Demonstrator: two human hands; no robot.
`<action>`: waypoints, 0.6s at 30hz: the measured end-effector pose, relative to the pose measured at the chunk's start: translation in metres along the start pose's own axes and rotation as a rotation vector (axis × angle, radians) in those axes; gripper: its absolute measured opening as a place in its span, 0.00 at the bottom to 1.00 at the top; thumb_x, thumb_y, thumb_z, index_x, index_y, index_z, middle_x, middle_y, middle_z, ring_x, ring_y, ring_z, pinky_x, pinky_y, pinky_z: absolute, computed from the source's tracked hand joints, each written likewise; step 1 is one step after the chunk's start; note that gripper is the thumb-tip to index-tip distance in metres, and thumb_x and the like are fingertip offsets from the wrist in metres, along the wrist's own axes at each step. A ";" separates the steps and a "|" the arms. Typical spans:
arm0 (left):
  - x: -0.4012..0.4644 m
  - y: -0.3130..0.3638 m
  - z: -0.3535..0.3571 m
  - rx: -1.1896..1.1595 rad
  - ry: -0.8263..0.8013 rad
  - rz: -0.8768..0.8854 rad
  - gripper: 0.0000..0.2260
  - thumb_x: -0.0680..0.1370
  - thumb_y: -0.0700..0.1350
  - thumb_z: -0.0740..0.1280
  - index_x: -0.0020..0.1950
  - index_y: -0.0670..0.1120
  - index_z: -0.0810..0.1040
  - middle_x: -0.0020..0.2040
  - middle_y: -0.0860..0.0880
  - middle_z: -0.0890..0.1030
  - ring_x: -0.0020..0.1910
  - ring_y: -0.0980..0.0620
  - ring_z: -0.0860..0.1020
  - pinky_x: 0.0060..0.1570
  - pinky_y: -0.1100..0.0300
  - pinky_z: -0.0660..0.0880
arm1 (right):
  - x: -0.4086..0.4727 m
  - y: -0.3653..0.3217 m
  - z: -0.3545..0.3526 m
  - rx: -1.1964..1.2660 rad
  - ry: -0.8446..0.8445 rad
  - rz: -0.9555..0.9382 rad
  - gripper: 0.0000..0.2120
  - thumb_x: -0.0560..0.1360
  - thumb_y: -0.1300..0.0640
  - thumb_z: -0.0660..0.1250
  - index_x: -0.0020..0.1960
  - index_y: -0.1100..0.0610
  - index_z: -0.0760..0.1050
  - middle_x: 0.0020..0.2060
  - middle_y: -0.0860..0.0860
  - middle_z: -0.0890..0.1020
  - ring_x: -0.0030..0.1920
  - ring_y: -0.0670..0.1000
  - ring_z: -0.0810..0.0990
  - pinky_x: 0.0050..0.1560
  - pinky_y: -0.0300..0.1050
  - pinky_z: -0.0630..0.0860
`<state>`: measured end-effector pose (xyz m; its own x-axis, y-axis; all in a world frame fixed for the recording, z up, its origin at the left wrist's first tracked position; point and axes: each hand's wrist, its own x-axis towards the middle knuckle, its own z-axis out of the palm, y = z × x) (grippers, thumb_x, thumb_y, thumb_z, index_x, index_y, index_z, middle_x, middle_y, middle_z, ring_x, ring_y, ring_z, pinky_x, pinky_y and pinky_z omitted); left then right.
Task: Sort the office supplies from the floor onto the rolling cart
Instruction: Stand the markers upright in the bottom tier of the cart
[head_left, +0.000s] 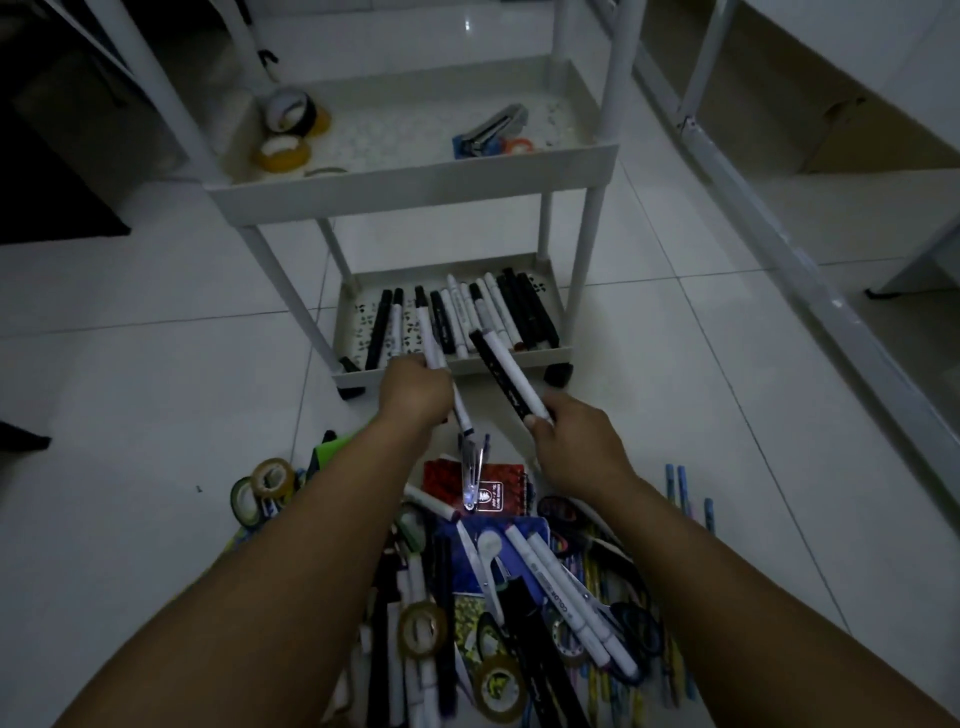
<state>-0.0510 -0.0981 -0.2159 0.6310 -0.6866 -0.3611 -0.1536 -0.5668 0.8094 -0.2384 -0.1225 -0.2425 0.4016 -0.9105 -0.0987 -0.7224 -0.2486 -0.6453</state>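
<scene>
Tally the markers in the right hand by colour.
Black marker: 1
White marker: 1
Total: 2, both gripped side by side in the right hand, held out toward the cart's bottom shelf.

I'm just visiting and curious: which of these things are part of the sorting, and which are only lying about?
Part of the job: left hand and right hand holding markers, rolling cart, floor pile, tape rolls, stapler.

Just there: metal frame, dark mat.
</scene>
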 end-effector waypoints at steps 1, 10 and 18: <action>0.006 0.003 -0.007 0.015 0.014 0.027 0.12 0.80 0.40 0.63 0.62 0.38 0.77 0.51 0.39 0.81 0.38 0.48 0.77 0.28 0.64 0.72 | 0.008 -0.011 0.002 0.010 0.011 -0.009 0.10 0.80 0.50 0.62 0.56 0.55 0.77 0.45 0.52 0.82 0.39 0.51 0.76 0.38 0.43 0.72; 0.082 0.017 -0.045 0.253 0.146 0.134 0.13 0.77 0.48 0.68 0.34 0.48 0.73 0.40 0.47 0.80 0.33 0.51 0.76 0.38 0.61 0.72 | 0.097 -0.078 0.025 -0.087 0.031 0.038 0.19 0.80 0.51 0.60 0.70 0.52 0.69 0.60 0.54 0.80 0.57 0.57 0.78 0.60 0.52 0.72; 0.124 0.010 -0.029 0.301 0.129 0.199 0.09 0.72 0.45 0.74 0.49 0.47 0.77 0.47 0.46 0.81 0.41 0.50 0.79 0.43 0.57 0.76 | 0.135 -0.082 0.060 -0.080 0.065 0.184 0.18 0.80 0.49 0.60 0.69 0.43 0.69 0.61 0.49 0.80 0.60 0.56 0.77 0.65 0.54 0.62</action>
<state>0.0471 -0.1758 -0.2389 0.6542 -0.7444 -0.1337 -0.4869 -0.5498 0.6787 -0.0909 -0.2052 -0.2479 0.2238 -0.9617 -0.1585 -0.8235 -0.0996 -0.5584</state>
